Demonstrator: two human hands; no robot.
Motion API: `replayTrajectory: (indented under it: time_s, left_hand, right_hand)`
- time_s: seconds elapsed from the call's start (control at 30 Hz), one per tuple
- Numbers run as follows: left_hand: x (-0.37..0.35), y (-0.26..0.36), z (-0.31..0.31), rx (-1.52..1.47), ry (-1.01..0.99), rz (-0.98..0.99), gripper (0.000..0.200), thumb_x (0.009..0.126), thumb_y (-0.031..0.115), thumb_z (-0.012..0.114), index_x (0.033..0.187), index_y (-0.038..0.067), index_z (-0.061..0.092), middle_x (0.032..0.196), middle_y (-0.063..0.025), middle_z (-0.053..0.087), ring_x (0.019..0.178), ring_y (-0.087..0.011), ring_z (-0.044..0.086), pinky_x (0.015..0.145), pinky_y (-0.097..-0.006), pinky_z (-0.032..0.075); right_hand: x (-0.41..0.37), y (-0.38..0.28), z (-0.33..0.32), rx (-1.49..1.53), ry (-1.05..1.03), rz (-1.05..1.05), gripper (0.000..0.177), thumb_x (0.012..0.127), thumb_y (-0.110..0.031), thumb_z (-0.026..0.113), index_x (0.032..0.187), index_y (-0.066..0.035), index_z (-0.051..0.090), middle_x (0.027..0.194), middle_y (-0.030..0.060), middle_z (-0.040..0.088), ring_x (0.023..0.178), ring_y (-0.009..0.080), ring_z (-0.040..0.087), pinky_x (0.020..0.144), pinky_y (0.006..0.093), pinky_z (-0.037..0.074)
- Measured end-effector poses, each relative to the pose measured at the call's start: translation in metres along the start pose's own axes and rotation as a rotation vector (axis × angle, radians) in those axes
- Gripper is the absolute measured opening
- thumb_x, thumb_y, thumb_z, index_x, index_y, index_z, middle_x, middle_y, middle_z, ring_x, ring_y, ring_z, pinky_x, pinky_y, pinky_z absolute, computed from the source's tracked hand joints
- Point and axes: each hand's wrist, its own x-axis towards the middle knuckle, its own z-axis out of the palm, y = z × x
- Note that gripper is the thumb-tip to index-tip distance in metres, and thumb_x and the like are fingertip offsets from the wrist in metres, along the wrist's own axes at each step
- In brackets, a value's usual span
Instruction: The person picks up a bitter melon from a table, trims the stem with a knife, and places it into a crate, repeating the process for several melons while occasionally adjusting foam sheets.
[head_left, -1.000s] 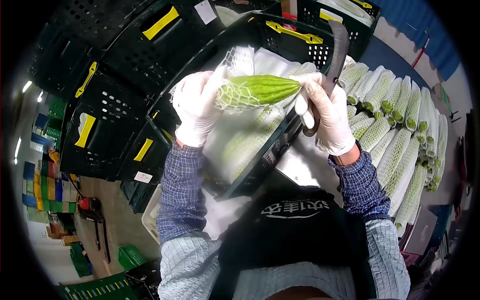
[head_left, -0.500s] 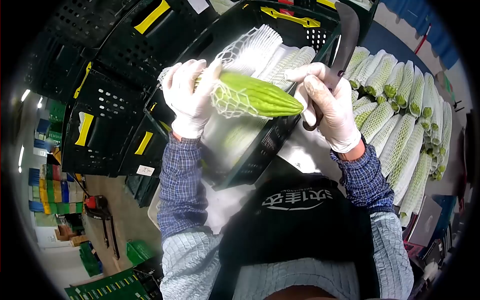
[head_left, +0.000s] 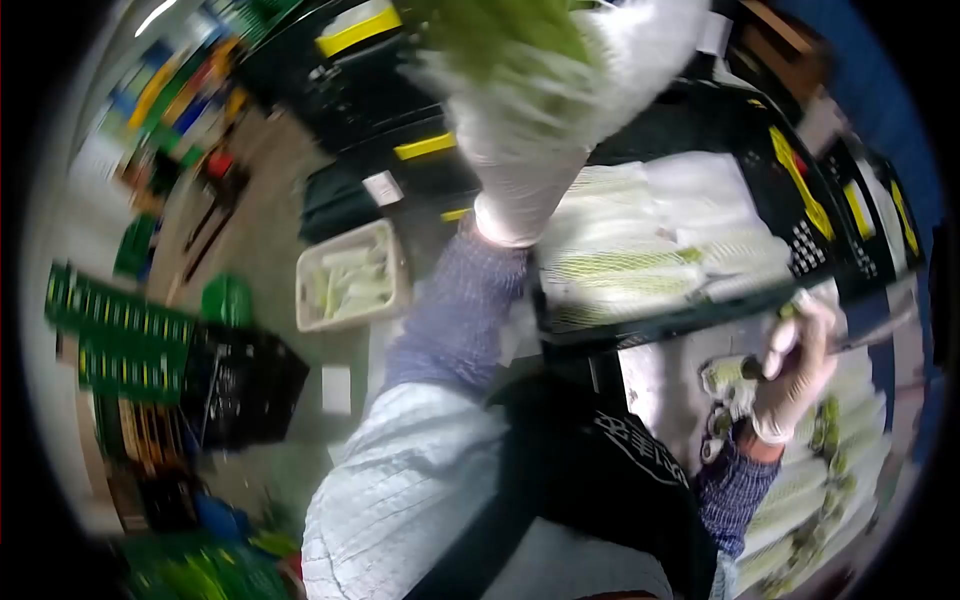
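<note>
The left hand (head_left: 527,150) is gripping a netted green gourd (head_left: 500,30) above the black crate (head_left: 660,325); the right hand (head_left: 800,375) is clutching a knife (head_left: 872,335) beside its near edge.

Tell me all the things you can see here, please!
gourd: one, green in white net, blurred, top, in left hand
knife: one, dark handle, in right hand
open crate: one, black, centre, holding netted gourds
table gourds: many, green and white, lower right
tray: one, white, on floor, pale pieces inside
stacked crates: several, black with yellow handles, top
green crates: several, left
left hand: white glove, raised
right hand: white glove, lower right
</note>
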Motion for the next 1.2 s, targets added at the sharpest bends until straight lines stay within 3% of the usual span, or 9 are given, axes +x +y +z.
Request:
replayTrajectory:
  time_s: [0.07, 0.1, 0.33, 0.53, 0.63, 0.73, 0.8, 1.0, 1.2]
  left_hand:
    - [0.006, 0.035, -0.040, -0.169, 0.256, -0.224, 0.040, 0.087, 0.007, 0.073, 0.123, 0.001, 0.058, 0.112, -0.0105, 0.066, 0.099, -0.0212, 0.065, 0.093, -0.0332, 0.051]
    - [0.016, 0.052, -0.060, 0.263, 0.311, -0.122, 0.040, 0.085, 0.006, 0.075, 0.122, 0.000, 0.059, 0.110, -0.0105, 0.066, 0.098, -0.0209, 0.065, 0.093, -0.0337, 0.051]
    - [-0.124, 0.073, -0.286, -0.169, 0.851, -1.202, 0.024, 0.094, 0.017, 0.061, 0.113, 0.003, 0.057, 0.092, -0.0141, 0.066, 0.079, -0.0302, 0.067, 0.068, -0.0442, 0.060]
    - [-0.186, 0.035, -0.488, 0.433, 0.662, -1.049, 0.027, 0.093, 0.025, 0.065, 0.111, 0.006, 0.060, 0.097, -0.0092, 0.065, 0.082, -0.0255, 0.066, 0.067, -0.0431, 0.058]
    - [-0.061, 0.078, -0.417, 0.466, 0.811, -0.995, 0.029, 0.092, 0.030, 0.067, 0.108, 0.006, 0.064, 0.090, -0.0050, 0.064, 0.075, -0.0189, 0.064, 0.060, -0.0336, 0.055]
    - [0.016, 0.075, -0.389, 0.749, 0.415, -1.032, 0.022, 0.091, 0.024, 0.067, 0.107, 0.009, 0.063, 0.085, 0.0007, 0.058, 0.072, -0.0084, 0.053, 0.057, -0.0221, 0.041]
    - [0.041, 0.046, -0.339, 0.595, 0.328, -0.882, 0.029, 0.094, 0.018, 0.065, 0.118, 0.003, 0.061, 0.101, -0.0063, 0.067, 0.092, -0.0156, 0.066, 0.074, -0.0259, 0.052]
    - [0.055, 0.033, -0.087, 0.585, -0.597, -0.615, 0.033, 0.095, 0.004, 0.059, 0.127, -0.004, 0.059, 0.120, -0.0131, 0.066, 0.109, -0.0190, 0.065, 0.099, -0.0303, 0.049]
    - [0.012, -0.061, 0.016, 0.462, -1.451, -0.662, 0.027, 0.090, 0.018, 0.069, 0.111, 0.001, 0.066, 0.092, -0.0022, 0.066, 0.082, -0.0081, 0.061, 0.076, -0.0267, 0.053]
  right_hand:
    - [0.006, 0.006, 0.003, 0.003, -0.041, -0.039, 0.024, 0.102, -0.022, 0.052, 0.107, -0.002, 0.064, 0.057, -0.0015, 0.046, 0.039, 0.0045, 0.033, 0.036, 0.0197, 0.026]
    - [0.011, 0.009, 0.009, 0.024, -0.061, -0.065, 0.024, 0.103, -0.023, 0.052, 0.108, -0.002, 0.063, 0.058, -0.0015, 0.045, 0.039, 0.0048, 0.033, 0.036, 0.0195, 0.027]
    - [0.037, 0.008, 0.032, 0.074, -0.160, 0.078, 0.029, 0.103, -0.028, 0.049, 0.112, -0.003, 0.061, 0.066, -0.0027, 0.044, 0.043, 0.0051, 0.035, 0.038, 0.0197, 0.029]
    - [0.059, 0.012, 0.063, -0.007, -0.120, 0.074, 0.029, 0.103, -0.030, 0.050, 0.114, -0.005, 0.062, 0.061, -0.0055, 0.041, 0.041, 0.0017, 0.032, 0.034, 0.0199, 0.022]
    - [0.080, 0.016, 0.055, -0.027, -0.076, 0.122, 0.030, 0.101, -0.030, 0.055, 0.114, -0.005, 0.065, 0.063, -0.0056, 0.044, 0.042, 0.0007, 0.032, 0.034, 0.0208, 0.020]
    - [0.102, 0.021, 0.040, -0.093, -0.056, 0.112, 0.032, 0.098, -0.030, 0.059, 0.114, -0.004, 0.067, 0.065, -0.0063, 0.047, 0.045, 0.0003, 0.036, 0.034, 0.0192, 0.022]
    - [0.114, 0.024, 0.037, -0.137, -0.040, 0.100, 0.034, 0.098, -0.031, 0.060, 0.116, -0.003, 0.067, 0.067, -0.0063, 0.051, 0.047, 0.0005, 0.039, 0.038, 0.0173, 0.027]
    - [0.143, 0.067, -0.013, -0.129, -0.101, 0.030, 0.031, 0.100, -0.028, 0.058, 0.113, -0.001, 0.067, 0.074, -0.0029, 0.061, 0.051, 0.0008, 0.046, 0.047, 0.0157, 0.035]
    - [0.134, 0.067, -0.017, -0.227, -0.017, 0.016, 0.029, 0.099, -0.028, 0.060, 0.112, -0.003, 0.068, 0.073, -0.0040, 0.059, 0.049, -0.0001, 0.044, 0.041, 0.0163, 0.031]
